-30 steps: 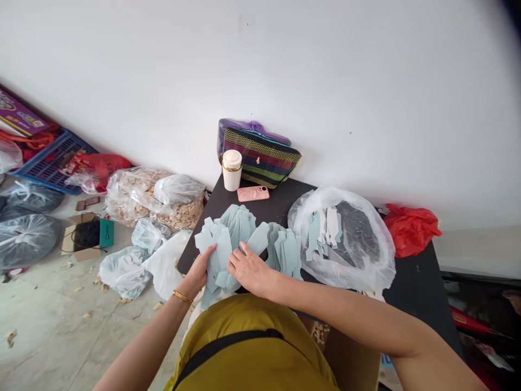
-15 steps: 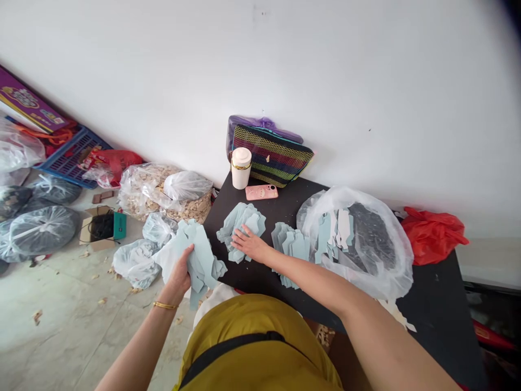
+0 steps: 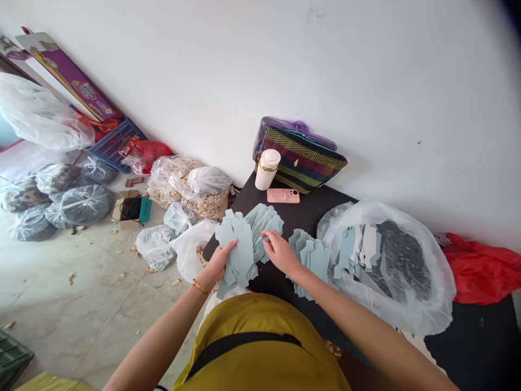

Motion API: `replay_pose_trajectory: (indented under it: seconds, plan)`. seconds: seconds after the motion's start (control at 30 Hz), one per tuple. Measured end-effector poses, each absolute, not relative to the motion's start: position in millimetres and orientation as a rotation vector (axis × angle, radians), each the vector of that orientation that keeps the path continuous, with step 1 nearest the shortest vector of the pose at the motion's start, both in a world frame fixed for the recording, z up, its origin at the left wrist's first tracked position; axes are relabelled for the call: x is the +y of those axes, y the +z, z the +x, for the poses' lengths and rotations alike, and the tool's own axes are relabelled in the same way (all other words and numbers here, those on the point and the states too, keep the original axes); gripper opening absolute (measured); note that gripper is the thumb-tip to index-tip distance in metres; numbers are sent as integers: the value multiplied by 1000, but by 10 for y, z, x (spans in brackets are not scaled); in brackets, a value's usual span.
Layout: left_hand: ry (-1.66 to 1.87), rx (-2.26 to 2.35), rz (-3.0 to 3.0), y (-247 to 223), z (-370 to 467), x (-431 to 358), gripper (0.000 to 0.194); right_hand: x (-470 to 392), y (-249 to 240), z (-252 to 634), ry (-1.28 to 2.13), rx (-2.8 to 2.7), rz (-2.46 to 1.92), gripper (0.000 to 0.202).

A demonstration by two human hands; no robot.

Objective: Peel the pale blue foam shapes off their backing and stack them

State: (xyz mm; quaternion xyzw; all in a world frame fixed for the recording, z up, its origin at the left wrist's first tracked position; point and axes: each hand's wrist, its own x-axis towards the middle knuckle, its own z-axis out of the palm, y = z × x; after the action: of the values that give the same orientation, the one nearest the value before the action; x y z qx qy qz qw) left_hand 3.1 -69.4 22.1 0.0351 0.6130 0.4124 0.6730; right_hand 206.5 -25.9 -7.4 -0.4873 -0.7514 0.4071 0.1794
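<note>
Several pale blue-grey flat cut pieces [image 3: 238,247], shaped with notched ends, are gripped in a loose stack by my left hand [image 3: 220,260] at the table's left corner. My thumb lies on top of the stack. Just behind it, a pile of the same pieces [image 3: 266,220] rests on the black table. My right hand [image 3: 280,252] hovers at the right edge of that pile, its fingers slightly bent and apart, with nothing visible in them. To its right lies another row of these pieces [image 3: 311,255], partly hidden by my right forearm.
A clear plastic bag [image 3: 435,271] lies open on the table [image 3: 301,217], more pieces [image 3: 366,244] at its mouth. Behind stand a white cup [image 3: 267,171], a pink phone [image 3: 283,196] and a striped mesh bag [image 3: 307,163]. A red bag [image 3: 480,269] is at right; filled bags [image 3: 203,201] cover the floor left.
My view has turned left, so things sit further right. My left hand has brought its stack in against the pile. My right hand has drawn off the pile to its right edge, fingers curling.
</note>
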Motion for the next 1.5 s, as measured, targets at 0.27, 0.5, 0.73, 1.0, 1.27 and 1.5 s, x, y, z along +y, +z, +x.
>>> replay_pose_trajectory:
  seconds: [0.27,0.5,0.73,1.0,1.27,1.5]
  plan:
    - [918,1222,133,199,286,-689,34,-450,-15,2003,1709,-1175,-1548,24]
    - [898,1167,150,196,286,-682,43,-499,-11,2181,1889,-855,-1435,31]
    - [880,1241,121,199,240,-652,38,-531,69,2510,1627,-1009,-1691,35]
    - [819,1194,155,315,291,-634,35,-800,43,3493,829,-1598,-2141,39]
    - [717,1132,124,299,508,-484,20,-499,515,2600,548,-2736,-952,39]
    - [679,1086,166,268,571,-417,14,-235,481,2481,415,-2992,-702,24]
